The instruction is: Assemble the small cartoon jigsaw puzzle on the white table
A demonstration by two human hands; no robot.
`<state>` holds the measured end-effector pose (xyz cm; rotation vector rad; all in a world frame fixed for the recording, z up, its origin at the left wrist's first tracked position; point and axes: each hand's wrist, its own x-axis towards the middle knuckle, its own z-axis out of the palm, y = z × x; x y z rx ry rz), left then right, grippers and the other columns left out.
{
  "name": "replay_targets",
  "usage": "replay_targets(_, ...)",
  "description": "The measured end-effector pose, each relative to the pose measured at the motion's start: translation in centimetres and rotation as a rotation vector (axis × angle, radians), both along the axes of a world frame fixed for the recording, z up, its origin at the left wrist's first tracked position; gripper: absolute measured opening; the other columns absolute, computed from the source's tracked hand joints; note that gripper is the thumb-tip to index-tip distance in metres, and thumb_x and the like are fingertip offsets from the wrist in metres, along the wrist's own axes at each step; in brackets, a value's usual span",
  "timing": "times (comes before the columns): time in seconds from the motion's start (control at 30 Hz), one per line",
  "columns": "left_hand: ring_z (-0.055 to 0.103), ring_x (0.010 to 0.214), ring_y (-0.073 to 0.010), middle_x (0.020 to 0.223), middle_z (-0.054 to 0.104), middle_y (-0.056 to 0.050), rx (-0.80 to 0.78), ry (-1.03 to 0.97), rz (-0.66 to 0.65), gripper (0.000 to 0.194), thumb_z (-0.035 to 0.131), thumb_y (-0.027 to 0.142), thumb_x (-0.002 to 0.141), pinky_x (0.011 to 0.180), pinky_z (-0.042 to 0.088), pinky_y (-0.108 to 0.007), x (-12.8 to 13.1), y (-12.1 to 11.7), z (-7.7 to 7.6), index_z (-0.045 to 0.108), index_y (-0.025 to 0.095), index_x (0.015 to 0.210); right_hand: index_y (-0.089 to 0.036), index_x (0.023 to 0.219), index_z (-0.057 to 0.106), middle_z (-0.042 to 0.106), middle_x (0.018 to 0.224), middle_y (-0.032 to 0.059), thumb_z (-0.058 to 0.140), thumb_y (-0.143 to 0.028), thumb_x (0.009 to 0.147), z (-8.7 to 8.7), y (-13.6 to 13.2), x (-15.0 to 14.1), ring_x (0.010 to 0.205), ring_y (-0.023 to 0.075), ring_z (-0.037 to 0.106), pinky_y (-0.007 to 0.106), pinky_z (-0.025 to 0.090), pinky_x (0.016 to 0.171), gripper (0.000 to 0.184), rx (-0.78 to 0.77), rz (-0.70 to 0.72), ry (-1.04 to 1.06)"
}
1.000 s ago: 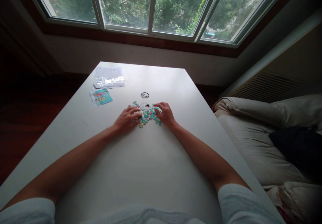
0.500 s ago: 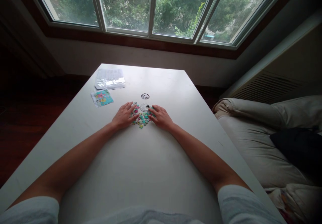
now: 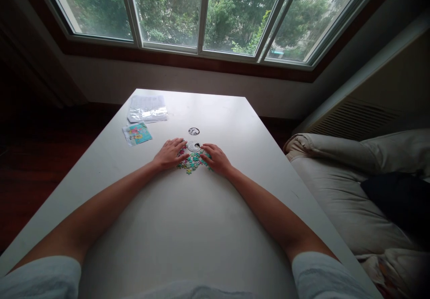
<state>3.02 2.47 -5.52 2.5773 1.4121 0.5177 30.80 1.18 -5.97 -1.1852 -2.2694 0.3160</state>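
Left hand [image 3: 172, 152] and right hand [image 3: 216, 158] flanking small colored pieces [image 3: 193, 161]

Both hands rest palm down, fingers parted and loosely curved, with no visible grip. Between and partly beneath them lie the pieces. Low, light fingertips would probably slide these without scattering or stacking them. Just beyond sits a round ringed object [image 3: 194, 146], then a smaller disc [image 3: 194, 131]. A printed card [image 3: 137, 133] and a clear packet [image 3: 147, 108] lie farther left on the white table [image 3: 188, 227].

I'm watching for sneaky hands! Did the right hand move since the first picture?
Yes. The right hand has moved left: it is now closer to the nearer disc on the table.
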Motion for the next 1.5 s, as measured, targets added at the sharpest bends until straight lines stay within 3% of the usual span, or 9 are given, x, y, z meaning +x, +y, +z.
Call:
replay_targets(0.17,0.052,0.129,-0.0291,0.138,0.06,-0.012,0.027,-0.143,-0.036,0.061,0.049,0.06,0.097,0.112,0.041,-0.045,-0.1,-0.3,0.7,0.055,0.022,0.143,-0.026,0.129,0.066,0.065,0.132,0.0088,0.05,-0.039,0.102,-0.2,0.4,0.1,0.125,0.0249,0.056,0.043,0.045,0.109,0.033,0.023,-0.017,0.117)
replay_targets(0.3,0.055,0.124,-0.027,0.133,0.063,-0.009,0.048,-0.234,-0.055,0.046,0.052,0.049,0.098,0.109,0.043,-0.043,-0.5,-0.3,0.8,0.062,0.022,0.134,-0.027,0.118,0.07,0.068,0.123,0.0069,0.052,-0.033,0.1,-0.1,0.5,0.3,0.117,0.0244,0.059,0.042,0.048,0.103,0.026,0.07,-0.026,0.204)
replay_targets(0.43,0.058,0.113,-0.0238,0.119,0.068,-0.006,0.117,-0.337,-0.012,0.023,0.053,0.034,0.098,0.103,0.045,-0.04,-0.9,-0.2,0.8,0.07,0.022,0.108,-0.026,0.105,0.073,0.071,0.109,0.006,0.055,-0.028,0.099,0.3,0.4,0.7,0.106,0.0236,0.061,0.04,0.048,0.096,0.019,0.125,-0.026,0.255)
replay_targets(0.6,0.058,0.097,-0.0221,0.098,0.07,-0.005,0.167,-0.314,0.026,0.015,0.057,0.028,0.096,0.09,0.048,-0.037,-1.2,-0.5,1.1,0.07,0.022,0.092,-0.024,0.096,0.073,0.069,0.088,0.0049,0.056,-0.026,0.098,0.8,0.4,1.0,0.089,0.0219,0.059,0.037,0.047,0.084,0.017,0.144,-0.057,0.262)
replay_targets(0.87,0.056,0.089,-0.021,0.089,0.069,-0.004,0.149,-0.261,-0.035,0.014,0.059,0.026,0.094,0.082,0.047,-0.034,-1.3,-0.5,1.1,0.073,0.022,0.092,-0.023,0.093,0.071,0.067,0.081,0.0033,0.057,-0.024,0.098,1.0,0.2,1.0,0.082,0.0203,0.058,0.035,0.046,0.08,0.015,0.149,-0.037,0.279)
replay_targets(1.1,0.055,0.096,-0.0219,0.1,0.068,-0.007,0.117,-0.203,-0.151,0.017,0.061,0.025,0.094,0.085,0.048,-0.036,-1.7,-0.4,1.0,0.075,0.024,0.103,-0.023,0.093,0.071,0.066,0.08,0.0031,0.057,-0.022,0.097,1.0,0.3,0.8,0.081,0.02,0.057,0.035,0.046,0.079,0.014,0.149,-0.005,0.266)
replay_targets(1.33,0.055,0.095,-0.021,0.102,0.067,-0.006,0.039,-0.135,-0.322,0.015,0.066,0.027,0.092,0.087,0.047,-0.034,-2.9,-0.3,2.2,0.077,0.029,0.101,-0.023,0.092,0.07,0.066,0.08,0.0028,0.057,-0.022,0.097,0.9,0.3,1.0,0.08,0.0196,0.057,0.034,0.046,0.078,0.014,0.143,0.003,0.271)
replay_targets(1.5,0.055,0.095,-0.02,0.102,0.066,-0.005,0.019,-0.109,-0.354,0.013,0.067,0.03,0.092,0.088,0.047,-0.033,-2.8,-0.4,2.7,0.078,0.03,0.098,-0.023,0.093,0.07,0.066,0.081,0.0028,0.057,-0.021,0.097,0.7,0.5,1.3,0.081,0.0192,0.057,0.033,0.045,0.078,0.014,0.136,0.008,0.266)
